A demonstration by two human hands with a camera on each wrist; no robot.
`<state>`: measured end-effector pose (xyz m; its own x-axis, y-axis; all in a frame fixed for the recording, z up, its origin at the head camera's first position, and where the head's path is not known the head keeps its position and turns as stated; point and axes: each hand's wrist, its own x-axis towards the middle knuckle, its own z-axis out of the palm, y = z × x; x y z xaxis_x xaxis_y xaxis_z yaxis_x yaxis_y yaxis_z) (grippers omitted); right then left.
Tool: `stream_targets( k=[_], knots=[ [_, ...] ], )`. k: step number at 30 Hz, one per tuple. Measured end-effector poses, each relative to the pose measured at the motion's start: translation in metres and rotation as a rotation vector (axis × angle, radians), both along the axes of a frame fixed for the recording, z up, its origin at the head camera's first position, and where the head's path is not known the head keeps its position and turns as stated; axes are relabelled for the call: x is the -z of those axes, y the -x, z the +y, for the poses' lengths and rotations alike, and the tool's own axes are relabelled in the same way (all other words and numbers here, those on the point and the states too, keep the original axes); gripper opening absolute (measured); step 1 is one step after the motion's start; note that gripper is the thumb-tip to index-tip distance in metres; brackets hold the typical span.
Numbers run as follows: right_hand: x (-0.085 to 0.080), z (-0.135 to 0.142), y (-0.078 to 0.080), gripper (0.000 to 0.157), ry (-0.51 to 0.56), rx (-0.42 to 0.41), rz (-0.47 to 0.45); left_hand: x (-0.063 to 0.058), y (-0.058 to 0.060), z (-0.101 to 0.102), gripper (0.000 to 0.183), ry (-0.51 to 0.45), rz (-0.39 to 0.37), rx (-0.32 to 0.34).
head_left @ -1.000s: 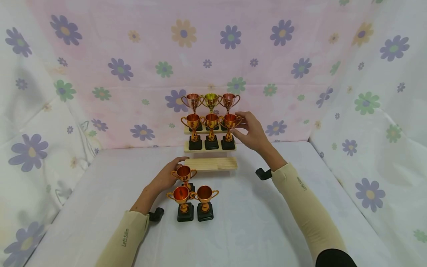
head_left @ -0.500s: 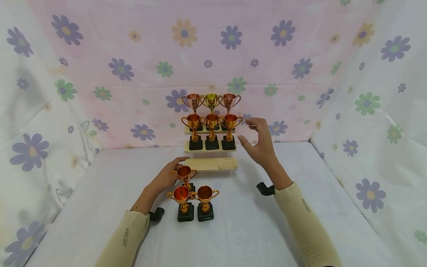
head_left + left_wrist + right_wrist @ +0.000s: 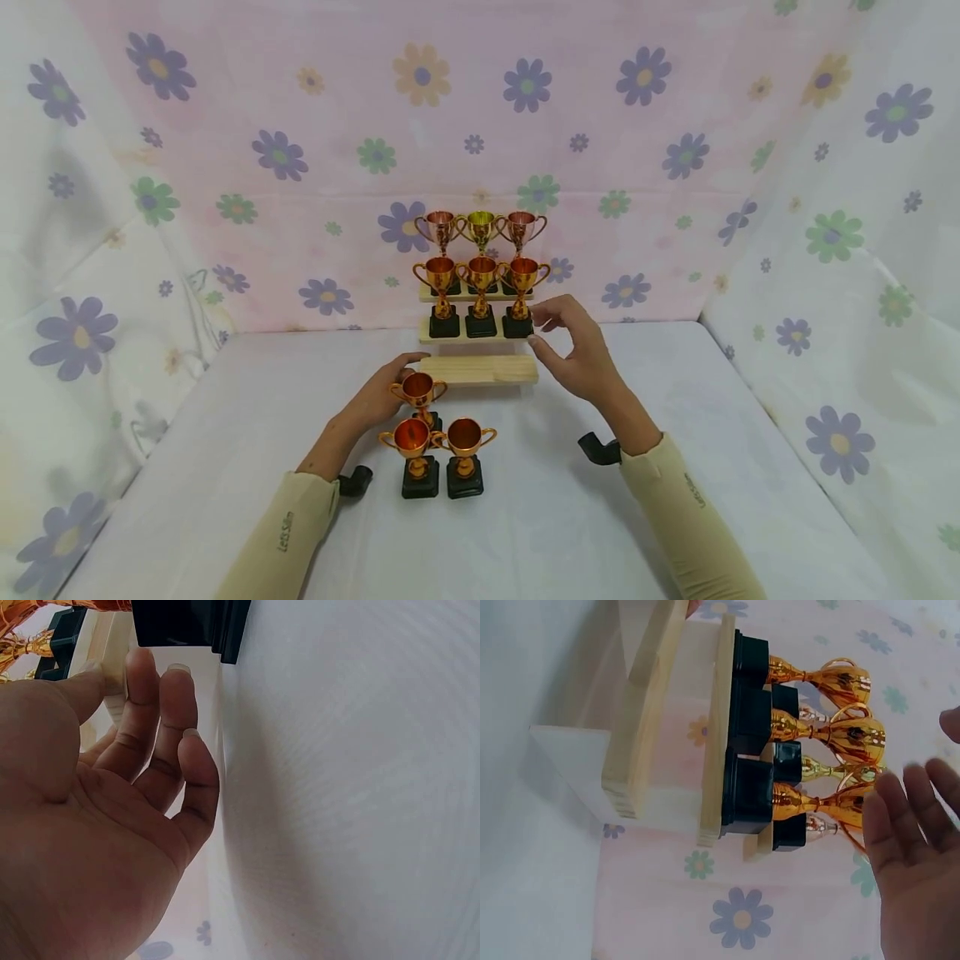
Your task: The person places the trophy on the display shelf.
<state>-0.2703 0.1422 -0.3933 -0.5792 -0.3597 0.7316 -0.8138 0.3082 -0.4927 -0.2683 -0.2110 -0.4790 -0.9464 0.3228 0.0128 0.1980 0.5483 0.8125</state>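
Pinches shelf (image 3: 480,369) with left hand (image 3: 375,393), holds nothing in right hand (image 3: 577,354); should square trophy (image 3: 521,305) at shelf's middle right only lightly.

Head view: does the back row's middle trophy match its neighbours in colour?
No, the middle trophy is yellow-gold, while its two neighbours look pinkish copper.

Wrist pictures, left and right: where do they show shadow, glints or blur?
Left wrist view: the left hand looks dim, and a soft shadow runs along the white cloth beside it; right wrist view: the gold trophies carry bright glints, while the right hand looks slightly blurred.
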Motion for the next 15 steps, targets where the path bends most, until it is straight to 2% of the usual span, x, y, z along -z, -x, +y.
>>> stream_targets(
  k=[10, 15],
  knots=[
    [0.001, -0.017, -0.018, 0.03, -0.153, -0.189, -0.067, 0.0, 0.0, -0.001, 0.071, -0.002, 0.013, 0.028],
    [0.004, -0.029, -0.027, 0.035, -0.245, -0.304, -0.089, 0.001, 0.001, -0.001, 0.07, -0.006, 0.01, 0.026]
  ],
)
